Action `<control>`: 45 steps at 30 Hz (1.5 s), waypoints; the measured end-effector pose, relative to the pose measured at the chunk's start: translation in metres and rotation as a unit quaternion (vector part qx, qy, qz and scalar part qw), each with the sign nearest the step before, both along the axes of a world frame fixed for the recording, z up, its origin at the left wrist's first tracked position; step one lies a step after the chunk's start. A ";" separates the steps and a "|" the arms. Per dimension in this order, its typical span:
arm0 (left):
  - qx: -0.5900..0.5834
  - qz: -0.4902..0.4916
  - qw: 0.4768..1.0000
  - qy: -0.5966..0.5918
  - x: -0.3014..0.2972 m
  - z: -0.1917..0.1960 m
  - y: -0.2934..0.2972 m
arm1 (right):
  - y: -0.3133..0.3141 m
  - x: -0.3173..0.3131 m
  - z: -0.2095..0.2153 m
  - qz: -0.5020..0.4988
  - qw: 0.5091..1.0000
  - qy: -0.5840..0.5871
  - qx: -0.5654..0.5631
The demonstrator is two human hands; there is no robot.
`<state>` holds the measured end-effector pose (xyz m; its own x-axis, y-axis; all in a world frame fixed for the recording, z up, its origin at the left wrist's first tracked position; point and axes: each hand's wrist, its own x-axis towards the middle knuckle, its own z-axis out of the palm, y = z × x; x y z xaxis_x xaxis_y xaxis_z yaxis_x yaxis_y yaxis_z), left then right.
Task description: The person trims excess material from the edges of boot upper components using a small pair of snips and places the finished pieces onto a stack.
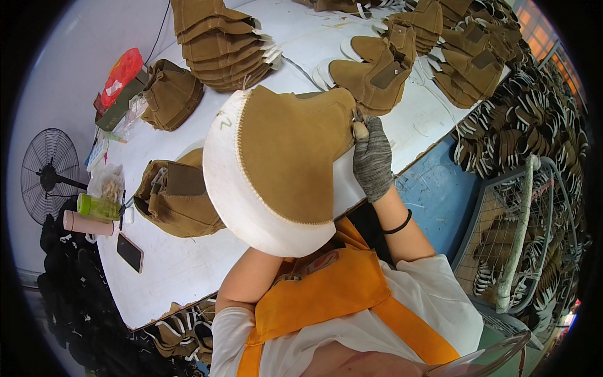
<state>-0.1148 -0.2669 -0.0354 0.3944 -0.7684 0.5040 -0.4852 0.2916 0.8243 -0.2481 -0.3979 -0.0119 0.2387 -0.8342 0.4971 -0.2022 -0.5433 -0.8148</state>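
Observation:
A brown suede boot upper (292, 151) with a wide white sole piece (226, 182) stitched along its curved edge is held up over the table. My left forearm (252, 276) reaches up behind it, and the upper hides that hand and its fingers. At the upper's right edge is my right hand (373, 157), in a grey fingerless glove. Its thumb is closed on a small dark metal tool (357, 115), like thread snips, whose tip shows against the suede. The fingers behind are partly hidden.
Stacked boot uppers (220, 50) stand on the white table (151, 276), with more pairs (377, 75) at the far right. At left are a phone (130, 253), a pink bottle (88, 222), a green cup (97, 206) and a fan (49, 169). A wire cart (502, 239) stands right.

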 end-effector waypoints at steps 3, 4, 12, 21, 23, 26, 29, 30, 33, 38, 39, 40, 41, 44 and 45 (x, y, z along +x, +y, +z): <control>0.001 0.002 1.000 0.000 -0.001 0.000 0.001 | -0.001 0.000 0.003 0.006 1.000 0.004 0.009; 0.001 0.001 1.000 0.001 -0.001 0.000 0.002 | -0.001 -0.001 0.004 0.005 1.000 0.012 0.018; 0.003 0.003 1.000 0.003 -0.002 0.001 0.002 | 0.000 0.002 0.004 -0.001 1.000 0.011 -0.012; 0.003 0.002 1.000 0.000 -0.003 0.000 0.003 | 0.003 0.002 0.003 0.018 0.996 -0.084 0.006; 0.003 0.004 1.000 0.000 -0.003 0.000 0.003 | 0.003 0.002 0.004 0.033 0.997 -0.069 0.002; 0.003 0.004 1.000 0.000 -0.002 -0.001 0.003 | 0.001 -0.001 0.004 0.037 0.999 -0.029 0.027; 0.004 0.006 1.000 0.000 -0.002 0.001 0.004 | -0.004 0.004 -0.004 0.026 0.999 -0.041 0.004; 0.005 0.007 1.000 -0.003 -0.002 0.002 0.005 | -0.006 0.006 -0.005 0.025 0.998 -0.049 0.008; 0.005 0.006 1.000 -0.005 -0.002 0.001 0.006 | -0.009 0.009 -0.010 0.024 0.997 -0.069 0.020; 0.007 0.007 1.000 -0.009 -0.002 0.000 0.007 | -0.008 0.011 -0.007 0.014 0.998 -0.066 0.011; 0.006 0.007 1.000 -0.010 -0.002 0.000 0.007 | -0.007 0.010 -0.007 0.015 0.997 -0.074 0.016; 0.007 0.006 1.000 -0.012 -0.003 0.000 0.007 | -0.006 0.010 -0.006 0.016 0.996 -0.082 0.022; 0.008 0.005 1.000 -0.012 -0.003 0.000 0.007 | -0.005 0.009 -0.004 0.017 0.995 -0.090 0.028; 0.007 0.004 1.000 -0.017 -0.002 0.001 0.008 | 0.002 0.008 0.006 0.017 0.992 -0.123 0.010; 0.008 0.005 1.000 -0.018 -0.002 0.001 0.007 | 0.001 0.008 0.004 0.026 0.991 -0.132 0.019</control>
